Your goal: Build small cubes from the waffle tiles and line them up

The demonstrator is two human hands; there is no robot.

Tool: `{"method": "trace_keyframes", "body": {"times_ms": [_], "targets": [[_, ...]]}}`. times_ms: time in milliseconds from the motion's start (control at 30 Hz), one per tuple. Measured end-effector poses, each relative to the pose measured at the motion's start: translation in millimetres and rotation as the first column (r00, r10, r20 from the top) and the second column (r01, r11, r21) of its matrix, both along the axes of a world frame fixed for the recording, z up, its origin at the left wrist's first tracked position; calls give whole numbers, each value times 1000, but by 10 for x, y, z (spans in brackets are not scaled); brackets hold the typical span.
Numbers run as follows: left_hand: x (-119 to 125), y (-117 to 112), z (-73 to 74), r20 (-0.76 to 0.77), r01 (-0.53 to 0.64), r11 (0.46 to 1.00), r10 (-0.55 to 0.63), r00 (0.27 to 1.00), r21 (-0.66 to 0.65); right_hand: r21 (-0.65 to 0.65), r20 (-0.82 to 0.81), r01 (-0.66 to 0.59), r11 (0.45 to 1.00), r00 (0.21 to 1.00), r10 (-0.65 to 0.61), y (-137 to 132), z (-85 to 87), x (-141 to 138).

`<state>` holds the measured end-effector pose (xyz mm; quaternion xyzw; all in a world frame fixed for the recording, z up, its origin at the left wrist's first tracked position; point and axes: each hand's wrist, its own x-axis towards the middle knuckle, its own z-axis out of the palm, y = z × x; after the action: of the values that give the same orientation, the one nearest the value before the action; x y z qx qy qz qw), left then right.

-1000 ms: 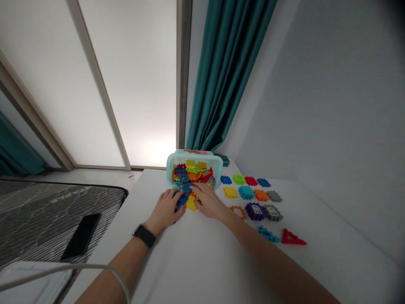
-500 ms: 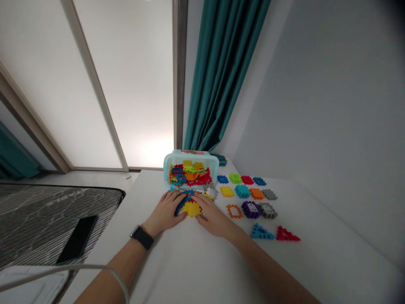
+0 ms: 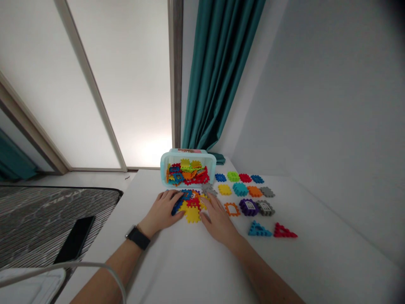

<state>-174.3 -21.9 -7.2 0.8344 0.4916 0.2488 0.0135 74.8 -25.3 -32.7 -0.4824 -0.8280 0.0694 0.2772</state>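
A light blue plastic bin [image 3: 164,169] lies on its side on the white table [image 3: 196,261], its mouth toward me, full of colourful interlocking tiles. A small heap of tiles [image 3: 191,207], yellow, blue and red, lies spilled in front of it. My left hand [image 3: 163,209], a dark watch on its wrist, rests flat on the left of the heap with fingers stretched out. My right hand [image 3: 218,217] lies flat on the right of the heap, fingers spread. Neither hand grips a tile.
To the right, sorted tiles lie in rows [image 3: 245,190], with a blue triangle [image 3: 258,230] and a red triangle [image 3: 284,231] nearer me. A teal curtain [image 3: 215,76] hangs behind. At left, a black phone [image 3: 74,245] lies on a striped mattress [image 3: 41,219].
Both hands have drawn back toward me from the bin's mouth, dragging a heap of tiles out onto the table. The view has shifted slightly.
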Motion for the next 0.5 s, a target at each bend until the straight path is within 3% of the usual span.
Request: {"method": "trace_keyframes", "body": {"times_ms": [267,500], "targets": [[-46,4,24,-71,-45,999,44,997,-20,-108,-30,-167,980,986,165,-27,71,8],[-94,3,99,-68,9,999,-12,998,-46,-109,-64,-194,975,980,187,-26,57,11]]}}
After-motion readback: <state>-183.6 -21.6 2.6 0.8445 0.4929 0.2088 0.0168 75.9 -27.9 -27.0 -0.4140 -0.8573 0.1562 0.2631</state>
